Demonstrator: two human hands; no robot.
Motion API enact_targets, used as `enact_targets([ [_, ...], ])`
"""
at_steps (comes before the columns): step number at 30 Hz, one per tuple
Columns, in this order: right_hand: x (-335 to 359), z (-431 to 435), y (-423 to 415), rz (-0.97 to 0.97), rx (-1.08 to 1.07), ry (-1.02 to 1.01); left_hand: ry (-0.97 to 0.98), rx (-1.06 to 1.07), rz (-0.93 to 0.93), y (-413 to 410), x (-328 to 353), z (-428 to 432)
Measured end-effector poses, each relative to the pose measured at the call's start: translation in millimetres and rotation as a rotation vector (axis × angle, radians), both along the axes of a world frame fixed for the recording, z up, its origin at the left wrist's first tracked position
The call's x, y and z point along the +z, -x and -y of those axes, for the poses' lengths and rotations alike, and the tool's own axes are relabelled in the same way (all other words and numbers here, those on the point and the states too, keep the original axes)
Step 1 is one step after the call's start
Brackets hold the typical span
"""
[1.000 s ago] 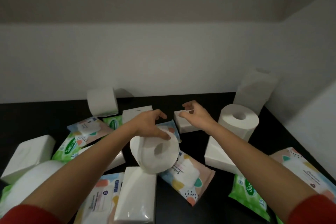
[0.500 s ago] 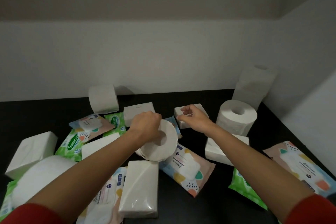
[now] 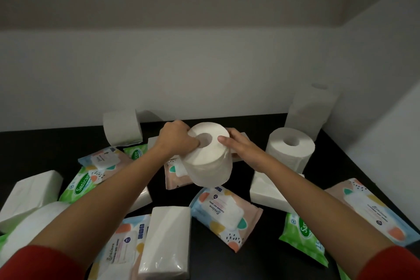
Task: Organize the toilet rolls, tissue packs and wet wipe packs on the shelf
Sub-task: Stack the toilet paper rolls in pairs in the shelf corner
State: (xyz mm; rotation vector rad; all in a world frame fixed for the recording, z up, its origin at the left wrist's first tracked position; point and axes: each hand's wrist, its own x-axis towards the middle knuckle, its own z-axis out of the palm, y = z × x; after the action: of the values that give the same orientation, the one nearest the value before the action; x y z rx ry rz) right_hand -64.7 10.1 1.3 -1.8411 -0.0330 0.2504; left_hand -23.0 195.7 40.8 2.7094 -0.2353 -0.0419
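As left hand (image 3: 175, 141) and right hand (image 3: 238, 146) clasp one toilet roll (image 3: 209, 167), two other rolls (image 3: 121, 128) (image 3: 289, 149) sit nearby.

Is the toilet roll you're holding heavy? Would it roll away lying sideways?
Probably light: the left hand holds the toilet roll by a thumb in its hole, right hand steadying. Being round, it would likely roll on its side.

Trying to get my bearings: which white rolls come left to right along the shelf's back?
White toilet roll lying on its side, mid-air white toilet roll, upright white toilet roll, tall pale stack in the corner.
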Motion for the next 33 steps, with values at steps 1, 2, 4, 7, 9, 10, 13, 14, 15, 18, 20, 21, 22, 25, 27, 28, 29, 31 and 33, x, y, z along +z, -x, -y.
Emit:
enact_targets([
  [1, 0.0, 4.0, 0.6, 0.002, 0.030, -0.006, 0.020, 0.011, -0.033, -2.4, 0.8, 3.5],
  [2, -0.9, 8.6, 0.5, 0.013, 0.055, 0.006, 0.041, 0.018, -0.064, -5.1, 1.5, 7.5],
  [4, -3.5, 17.9, 0.3, 0.038, 0.088, 0.016, 0.122, 0.033, -0.130, -9.4, 1.5, 16.5],
  [7, -7.8, 30.5, -0.6, 0.074, 0.064, 0.026, 0.301, 0.064, -0.242, -12.5, 2.2, 33.6],
  [9, -9.1, 40.6, -1.7, 0.093, 0.027, 0.024, 0.381, 0.065, -0.318, -13.3, 3.3, 45.1],
  [10, -9.6, 46.6, -1.9, 0.096, 0.016, 0.014, 0.406, 0.058, -0.355, -13.8, 4.1, 50.6],
  [13, -9.8, 65.5, -0.2, 0.101, -0.028, -0.094, 0.558, 0.022, -0.463, -18.1, 5.2, 65.2],
  [14, -9.4, 72.1, 0.5, 0.097, -0.044, -0.160, 0.629, 0.006, -0.491, -19.9, 6.2, 70.2],
  [15, -9.0, 78.8, 0.8, 0.097, -0.061, -0.223, 0.686, -0.015, -0.514, -21.8, 7.6, 74.6],
  [18, -6.1, 97.4, 1.0, 0.097, -0.128, -0.353, 0.814, -0.061, -0.549, -28.8, 9.9, 87.9],
  [20, -2.8, 109.6, 2.1, 0.079, -0.170, -0.437, 0.930, -0.082, -0.552, -32.4, 9.7, 96.7],
  [21, -1.5, 115.8, 2.7, 0.075, -0.183, -0.478, 0.971, -0.116, -0.548, -33.8, 7.9, 101.4],
  [22, -0.7, 122.1, 3.1, 0.072, -0.193, -0.518, 0.993, -0.182, -0.537, -33.4, 6.1, 106.8],
  [25, 4.8, 136.0, 4.1, 0.090, -0.201, -0.567, 0.913, -0.397, -0.475, -25.8, 3.3, 124.4],
  [27, 8.3, 143.4, 2.6, 0.117, -0.215, -0.534, 0.805, -0.479, -0.392, -22.8, 0.7, 138.6],
  [28, 10.0, 146.4, 1.6, 0.128, -0.226, -0.508, 0.773, -0.515, -0.347, -21.7, -0.5, 146.0],
  [29, 11.0, 149.7, 0.2, 0.134, -0.241, -0.480, 0.764, -0.541, -0.307, -22.4, -2.4, 152.7],
  [31, 11.8, 155.3, -3.2, 0.147, -0.280, -0.437, 0.794, -0.582, -0.258, -25.0, -4.7, 163.5],
  [33, 12.0, 158.5, -7.7, 0.156, -0.304, -0.411, 0.798, -0.584, -0.201, -28.8, -6.5, 170.2],
])
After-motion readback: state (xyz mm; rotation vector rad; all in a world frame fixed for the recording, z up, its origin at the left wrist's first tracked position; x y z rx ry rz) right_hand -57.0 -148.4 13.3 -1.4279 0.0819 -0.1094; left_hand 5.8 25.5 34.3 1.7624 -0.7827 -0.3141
